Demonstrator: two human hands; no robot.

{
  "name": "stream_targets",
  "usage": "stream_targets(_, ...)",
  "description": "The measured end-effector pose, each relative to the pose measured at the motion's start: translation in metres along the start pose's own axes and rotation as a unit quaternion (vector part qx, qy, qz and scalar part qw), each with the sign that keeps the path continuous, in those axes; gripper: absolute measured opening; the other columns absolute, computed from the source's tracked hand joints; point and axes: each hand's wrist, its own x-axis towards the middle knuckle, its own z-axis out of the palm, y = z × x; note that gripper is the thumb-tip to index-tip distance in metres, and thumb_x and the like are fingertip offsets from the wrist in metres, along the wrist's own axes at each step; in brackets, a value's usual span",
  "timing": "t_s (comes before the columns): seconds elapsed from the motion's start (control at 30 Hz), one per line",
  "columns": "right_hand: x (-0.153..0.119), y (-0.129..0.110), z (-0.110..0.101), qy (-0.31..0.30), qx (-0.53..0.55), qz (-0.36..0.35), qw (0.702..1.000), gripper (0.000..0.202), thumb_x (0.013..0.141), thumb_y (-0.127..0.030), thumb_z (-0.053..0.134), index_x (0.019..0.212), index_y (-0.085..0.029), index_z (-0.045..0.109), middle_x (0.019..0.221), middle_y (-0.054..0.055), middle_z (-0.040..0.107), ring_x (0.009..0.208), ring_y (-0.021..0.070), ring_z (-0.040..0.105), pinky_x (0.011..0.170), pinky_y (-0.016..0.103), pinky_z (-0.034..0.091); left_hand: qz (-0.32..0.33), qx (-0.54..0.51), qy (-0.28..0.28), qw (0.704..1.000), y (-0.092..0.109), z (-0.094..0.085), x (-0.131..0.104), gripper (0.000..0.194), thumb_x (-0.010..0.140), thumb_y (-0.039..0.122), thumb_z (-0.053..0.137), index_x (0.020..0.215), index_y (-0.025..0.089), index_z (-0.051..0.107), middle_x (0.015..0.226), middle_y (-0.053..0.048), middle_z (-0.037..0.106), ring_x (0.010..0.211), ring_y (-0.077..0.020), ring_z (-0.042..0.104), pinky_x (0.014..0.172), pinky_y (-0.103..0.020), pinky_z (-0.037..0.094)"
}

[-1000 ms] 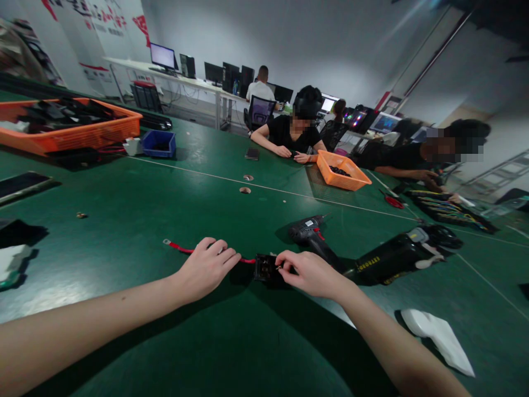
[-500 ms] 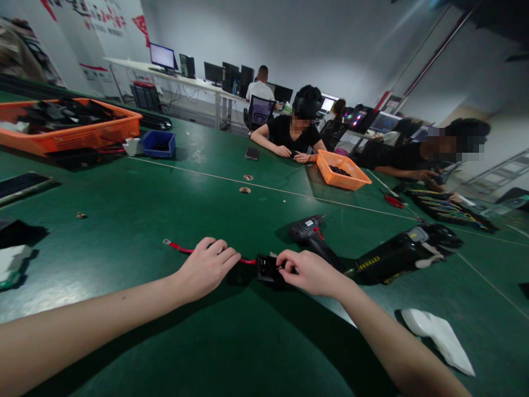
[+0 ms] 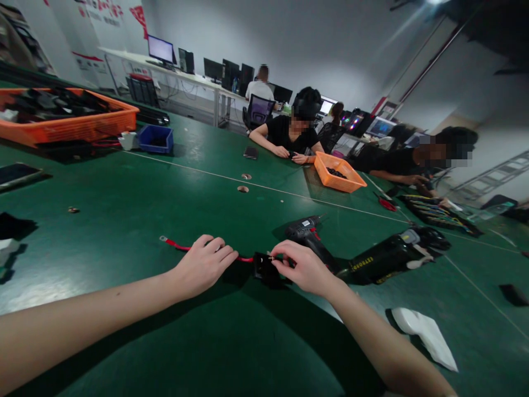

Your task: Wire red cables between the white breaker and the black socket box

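My left hand is closed on a red cable, whose metal ring end sticks out to the left. The cable's other end meets a small black box on the green table. Over the right part of the box, my right hand pinches a tiny brass-coloured screw between thumb and fingertips. Its fingers hide part of the box. Just behind my right hand lies a black drill.
A black bottle-like object and a white curved part lie right. Orange baskets and a blue bin stand farther back. Two people sit across the table.
My right hand has shifted slightly up and left over the box, and the screw shows more clearly. My left hand still holds the cable. The view has turned slightly.
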Motion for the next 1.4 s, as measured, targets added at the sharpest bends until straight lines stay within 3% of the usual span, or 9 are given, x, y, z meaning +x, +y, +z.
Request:
stream_targets(0.13, 0.004, -0.004, 0.01, 0.021, 0.0, -0.02, 1.0, 0.014, 0.095, -0.021, 0.06, 0.107, -0.021, 0.067, 0.103, 0.003, 0.068, 0.072, 0.0121, 0.058, 0.068, 0.026, 0.047, 0.0, -0.004, 0.003, 1.0, 0.0, 0.001, -0.001, 0.024, 0.093, 0.017, 0.057, 0.113, 0.02, 0.068, 0.106, -0.006, 0.072, 0.096, -0.0238, 0.06, 0.082, -0.041, 0.039)
stream_targets(0.37, 0.008, -0.008, 0.022, 0.063, -0.03, 0.004, 0.998, 0.008, 0.093, -0.02, 0.063, 0.1, -0.021, 0.067, 0.094, 0.002, 0.07, 0.068, 0.0125, 0.06, 0.064, 0.026, 0.047, 0.001, -0.01, 0.004, 1.0, -0.001, 0.0, -0.001, 0.023, 0.093, 0.017, 0.057, 0.114, 0.019, 0.068, 0.107, -0.006, 0.072, 0.096, -0.023, 0.059, 0.082, -0.04, 0.038)
stream_targets(0.57, 0.01, -0.004, 0.022, 0.061, -0.044, -0.065, 0.995, 0.011, 0.096, -0.019, 0.061, 0.102, -0.021, 0.069, 0.102, 0.004, 0.073, 0.091, 0.0169, 0.068, 0.081, 0.029, 0.052, 0.001, -0.01, 0.005, 1.0, -0.001, 0.0, -0.001, 0.026, 0.092, 0.019, 0.06, 0.117, 0.02, 0.068, 0.107, -0.005, 0.072, 0.097, -0.0226, 0.059, 0.081, -0.04, 0.037)
stream_targets(0.7, 0.011, -0.002, 0.024, 0.063, -0.047, -0.079, 0.994, 0.012, 0.097, -0.02, 0.059, 0.102, -0.021, 0.07, 0.102, 0.005, 0.072, 0.094, 0.0171, 0.068, 0.085, 0.029, 0.054, -0.003, -0.009, 0.004, 1.0, -0.001, 0.0, -0.001, 0.025, 0.092, 0.02, 0.061, 0.116, 0.02, 0.068, 0.107, -0.006, 0.072, 0.097, -0.0225, 0.059, 0.081, -0.04, 0.037)
stream_targets(1.1, 0.012, -0.003, 0.024, 0.081, -0.068, -0.049, 0.993, 0.011, 0.095, -0.021, 0.06, 0.099, -0.022, 0.07, 0.101, 0.006, 0.069, 0.087, 0.0175, 0.066, 0.076, 0.029, 0.054, 0.0, -0.004, 0.004, 1.0, -0.001, 0.002, -0.002, 0.026, 0.092, 0.019, 0.06, 0.117, 0.021, 0.068, 0.107, -0.006, 0.072, 0.096, -0.0231, 0.059, 0.081, -0.04, 0.037)
stream_targets(1.4, 0.013, -0.003, 0.021, 0.079, -0.052, 0.005, 0.995, 0.006, 0.092, -0.024, 0.065, 0.093, -0.021, 0.07, 0.098, 0.005, 0.067, 0.065, 0.0121, 0.056, 0.063, 0.027, 0.049, 0.001, -0.004, 0.012, 1.0, -0.001, 0.002, -0.002, 0.027, 0.091, 0.018, 0.061, 0.117, 0.021, 0.069, 0.107, -0.006, 0.073, 0.097, -0.0224, 0.059, 0.081, -0.039, 0.038)
